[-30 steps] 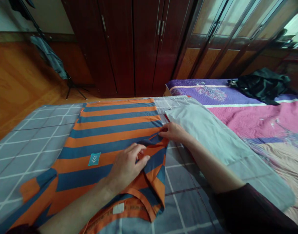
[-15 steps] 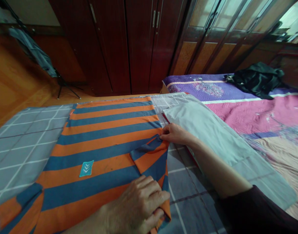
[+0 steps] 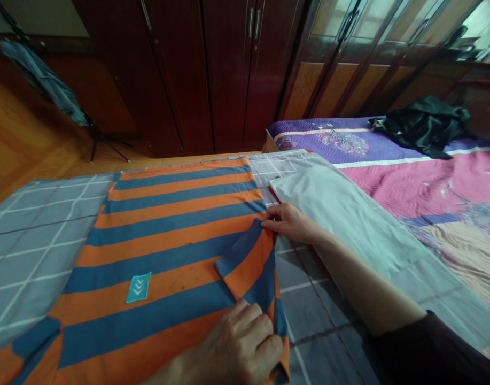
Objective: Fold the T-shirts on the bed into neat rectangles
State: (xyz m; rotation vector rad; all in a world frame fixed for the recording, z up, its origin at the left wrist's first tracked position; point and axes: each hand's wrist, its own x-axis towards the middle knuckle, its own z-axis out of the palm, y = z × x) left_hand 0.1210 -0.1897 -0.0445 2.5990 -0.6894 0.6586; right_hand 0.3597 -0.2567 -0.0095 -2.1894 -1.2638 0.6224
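Observation:
An orange and blue striped shirt lies spread on a grey checked bed cover, with a teal patch on it. One sleeve is folded inward over the shirt's right side. My right hand pinches the upper corner of that sleeve at the shirt's right edge. My left hand is lower down, its fingers curled on the shirt near the same edge; its fingertips are partly hidden in the cloth. The other sleeve sticks out at the lower left.
A pale green pillow lies to the right of the shirt. Beyond it, a purple and pink bedspread carries a black garment. Dark red wardrobes stand behind, and a tripod at the left.
The folded sleeve looks flatter and smoother. My left hand has shifted slightly down and right, with its fingers curled more tightly. My right hand keeps its pinch.

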